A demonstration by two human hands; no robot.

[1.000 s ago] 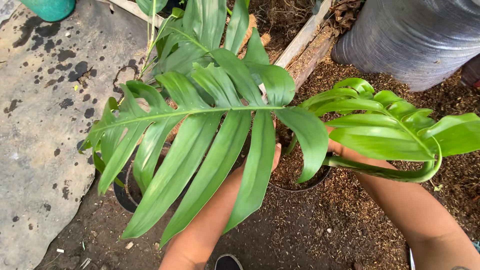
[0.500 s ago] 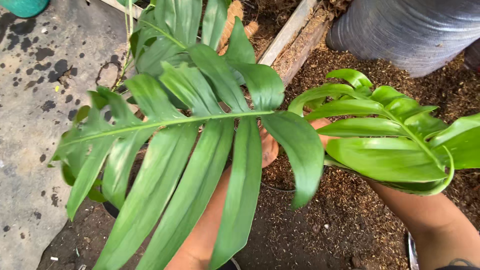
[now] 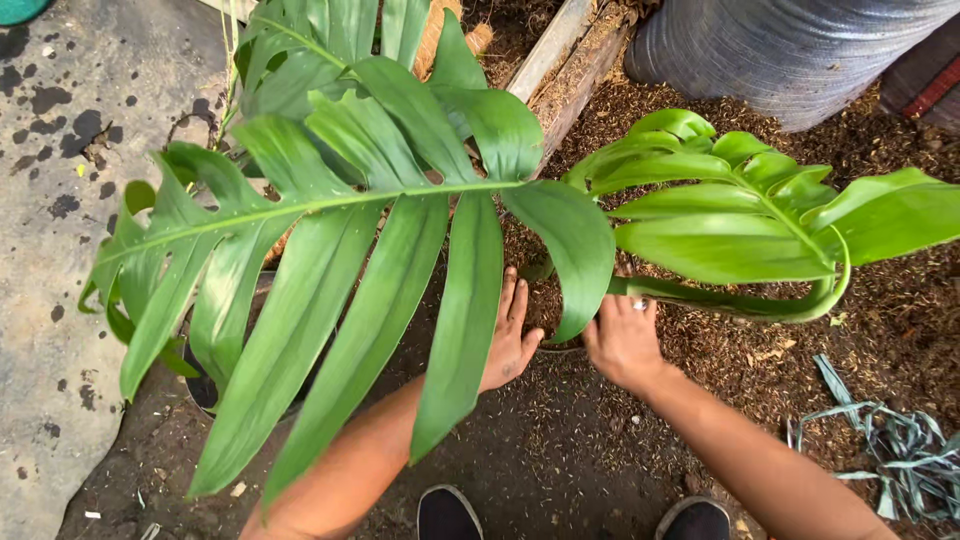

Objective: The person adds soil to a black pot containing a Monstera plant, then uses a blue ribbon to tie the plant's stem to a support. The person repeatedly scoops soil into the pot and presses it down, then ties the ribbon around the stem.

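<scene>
— Since half a second ago, has anything been shifted?

— Both hands have been brought down lower in the view, and more of the large split leaf [image 3: 330, 260] is now seen spread across the middle.

— How are the hands placed?

— The left hand [image 3: 508, 340] is laid with fingers extended and loosely spread against the dark pot rim [image 3: 560, 348]; nothing is seen clasped in it. The right hand [image 3: 622, 335] is curled over the rim's far side, fingertips hidden by the second leaf [image 3: 760, 215], so the grip cannot be told.

— Where is the plant held?

— It is rooted in the pot between the hands, on bark mulch [image 3: 880, 330].

— What might be damaged?

— The long leaf stalks could be bent or snapped if the pot were tipped, being top-heavy; soil could be spilled.

— And the room around?

— It is bounded by a wooden plank [image 3: 560, 60] and a grey wrapped container [image 3: 790, 50] behind. Open ground is left toward the stone slab [image 3: 60, 300] and the shoes [image 3: 448, 512].
</scene>
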